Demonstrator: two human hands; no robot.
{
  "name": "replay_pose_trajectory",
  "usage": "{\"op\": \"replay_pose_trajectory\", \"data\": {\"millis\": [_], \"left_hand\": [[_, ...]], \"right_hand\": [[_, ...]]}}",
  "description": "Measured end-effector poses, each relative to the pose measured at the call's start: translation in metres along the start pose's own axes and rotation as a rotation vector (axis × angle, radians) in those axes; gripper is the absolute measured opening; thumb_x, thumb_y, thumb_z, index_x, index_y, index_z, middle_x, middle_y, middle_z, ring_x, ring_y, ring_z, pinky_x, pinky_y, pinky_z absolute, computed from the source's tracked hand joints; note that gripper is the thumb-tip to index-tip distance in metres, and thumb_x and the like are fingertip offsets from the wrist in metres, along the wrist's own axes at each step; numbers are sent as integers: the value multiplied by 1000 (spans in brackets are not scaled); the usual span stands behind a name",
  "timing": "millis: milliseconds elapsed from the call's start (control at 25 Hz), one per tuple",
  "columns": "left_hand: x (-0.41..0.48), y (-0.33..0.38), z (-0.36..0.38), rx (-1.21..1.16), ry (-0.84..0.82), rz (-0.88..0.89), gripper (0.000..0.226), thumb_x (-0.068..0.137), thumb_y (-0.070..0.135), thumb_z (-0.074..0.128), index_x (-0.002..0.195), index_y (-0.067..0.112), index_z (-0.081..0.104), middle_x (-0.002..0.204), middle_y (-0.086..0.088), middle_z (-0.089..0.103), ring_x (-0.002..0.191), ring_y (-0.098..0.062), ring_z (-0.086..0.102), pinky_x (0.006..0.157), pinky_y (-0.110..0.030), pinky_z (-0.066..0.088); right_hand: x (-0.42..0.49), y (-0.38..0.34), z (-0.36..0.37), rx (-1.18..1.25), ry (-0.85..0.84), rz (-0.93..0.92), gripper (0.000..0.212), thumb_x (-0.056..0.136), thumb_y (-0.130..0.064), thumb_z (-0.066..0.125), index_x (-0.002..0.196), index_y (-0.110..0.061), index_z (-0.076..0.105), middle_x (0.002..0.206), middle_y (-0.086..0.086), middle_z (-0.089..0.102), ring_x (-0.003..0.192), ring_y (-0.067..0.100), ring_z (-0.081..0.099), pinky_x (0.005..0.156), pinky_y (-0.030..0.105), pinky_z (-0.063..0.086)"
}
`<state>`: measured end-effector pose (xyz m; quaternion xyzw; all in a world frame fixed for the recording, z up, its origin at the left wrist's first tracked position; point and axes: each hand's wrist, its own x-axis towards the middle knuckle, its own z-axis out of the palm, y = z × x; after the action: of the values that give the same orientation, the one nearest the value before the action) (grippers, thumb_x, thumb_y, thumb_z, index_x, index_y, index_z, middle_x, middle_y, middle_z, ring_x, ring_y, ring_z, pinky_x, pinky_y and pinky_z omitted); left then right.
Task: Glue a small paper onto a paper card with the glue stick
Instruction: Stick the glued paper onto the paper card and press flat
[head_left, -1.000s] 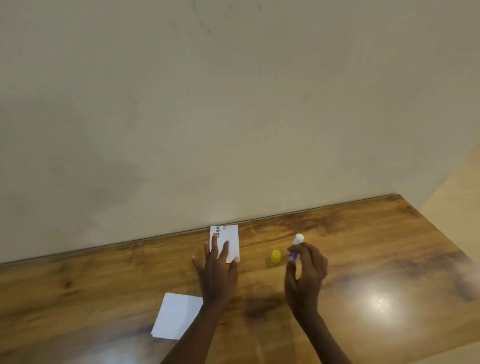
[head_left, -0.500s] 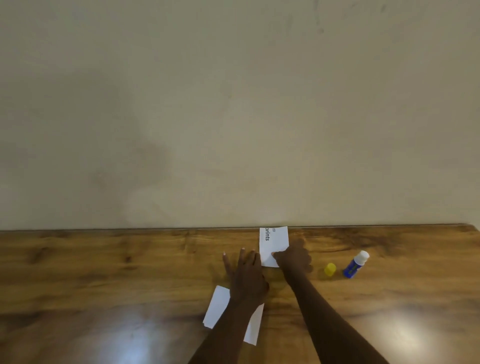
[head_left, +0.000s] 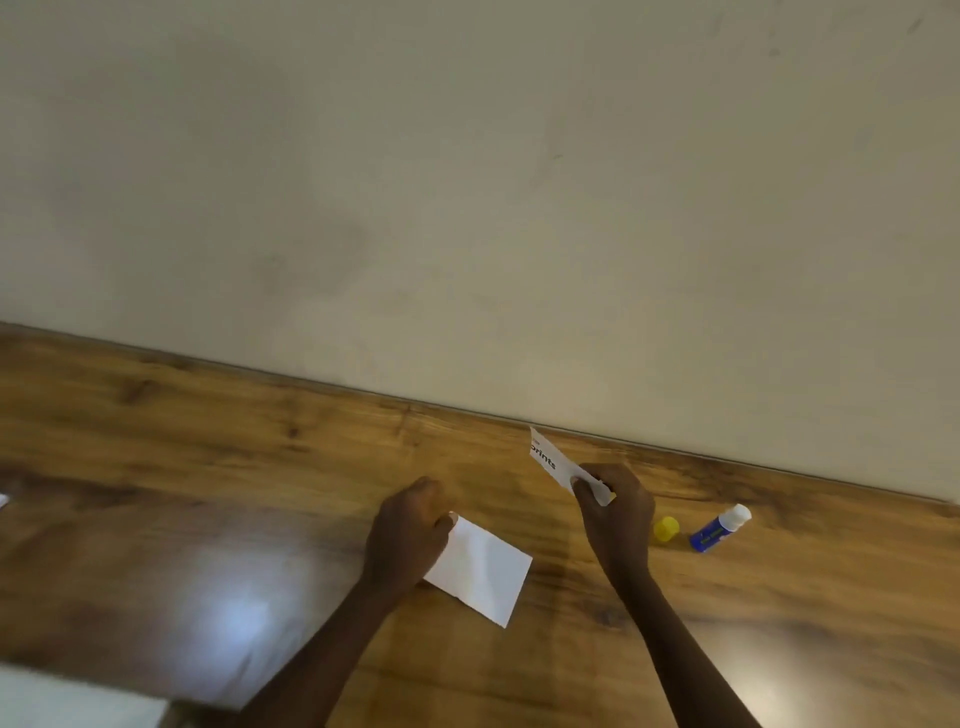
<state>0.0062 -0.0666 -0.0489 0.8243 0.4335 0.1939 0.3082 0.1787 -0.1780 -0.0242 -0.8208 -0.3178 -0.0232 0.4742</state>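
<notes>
The right hand (head_left: 615, 512) pinches a small white printed paper card (head_left: 553, 462), lifted off the glossy wood-grain tabletop (head_left: 260, 457) by a plain beige wall (head_left: 467, 182). The left hand's (head_left: 408, 540) grip, seemingly closed, holds a blank white paper (head_left: 480, 569). Right of the right grip lie a yellow cap (head_left: 666, 529) and blue glue stick (head_left: 719, 527).
</notes>
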Motion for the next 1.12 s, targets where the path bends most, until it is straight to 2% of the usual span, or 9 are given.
{"op": "replay_pose_trajectory", "data": {"millis": [80, 200, 280, 400, 600, 720, 960, 1040, 1120], "left_hand": [[-18, -13, -10, -41, -46, -69, 54, 73, 38, 70, 120, 16, 55, 124, -3, 61, 111, -21, 58, 94, -32, 44], [-38, -25, -7, 256, -225, -82, 78, 62, 64, 60, 130, 30, 41, 140, 6, 45, 130, -18, 39, 109, -49, 22], [-42, -25, 2, 346, -257, -94, 73, 70, 62, 57, 133, 34, 33, 147, 10, 33, 140, -18, 20, 111, -57, 5], [-35, -12, 9, 365, -212, -67, 62, 78, 52, 56, 133, 36, 33, 149, 12, 29, 143, -18, 11, 109, -62, -3], [-11, 4, 20, 308, -164, -69, 51, 85, 36, 52, 133, 27, 36, 144, 5, 38, 139, -16, 23, 110, -62, -1], [-1, -3, 24, 138, -103, -103, 52, 81, 28, 58, 131, 22, 41, 138, 2, 47, 128, -16, 41, 114, -55, 1], [-6, -14, 25, -130, -5, -97, 66, 74, 24, 70, 128, 18, 32, 131, -3, 54, 122, -20, 48, 117, -43, 9], [-6, -17, 26, -129, -8, -76, 70, 72, 25, 71, 128, 18, 29, 133, -4, 52, 122, -20, 49, 117, -43, 11], [-7, -18, 28, -131, -9, -73, 71, 72, 24, 71, 128, 17, 28, 134, -5, 51, 122, -21, 49, 117, -43, 13]], "right_hand": [[-13, -4, 3, -2, -2, -93, 14, 72, 5, 67, 84, -1, 69, 81, 20, 69, 68, 16, 55, 52, 25, 47], [-25, -7, 10, -28, -19, -147, 17, 69, 7, 68, 83, -3, 70, 74, 16, 69, 66, 18, 55, 53, 31, 47], [-30, -11, 13, -34, -30, -164, 18, 68, 8, 69, 82, -2, 71, 72, 16, 69, 65, 20, 57, 54, 30, 47], [-37, -14, 17, -27, -50, -163, 19, 67, 9, 69, 82, -2, 71, 72, 15, 69, 66, 22, 58, 56, 25, 45], [-46, -6, 22, -107, -113, -208, 27, 63, 11, 70, 85, -4, 71, 76, 13, 68, 71, 25, 59, 57, 17, 37], [-48, 2, 25, -229, -148, -341, 41, 52, 12, 75, 88, -7, 69, 80, 12, 69, 80, 16, 50, 59, 27, 41], [-47, 7, 33, -584, -284, -631, 71, 33, -19, 91, 99, -15, 66, 96, 5, 73, 93, 18, 41, 67, 34, 53], [-48, 7, 37, -638, -346, -663, 77, 29, -26, 91, 101, -17, 64, 99, 0, 73, 96, 17, 43, 73, 34, 50], [-49, 6, 39, -696, -412, -690, 81, 26, -31, 91, 102, -21, 63, 101, -5, 72, 99, 17, 53, 75, 32, 49]]}}
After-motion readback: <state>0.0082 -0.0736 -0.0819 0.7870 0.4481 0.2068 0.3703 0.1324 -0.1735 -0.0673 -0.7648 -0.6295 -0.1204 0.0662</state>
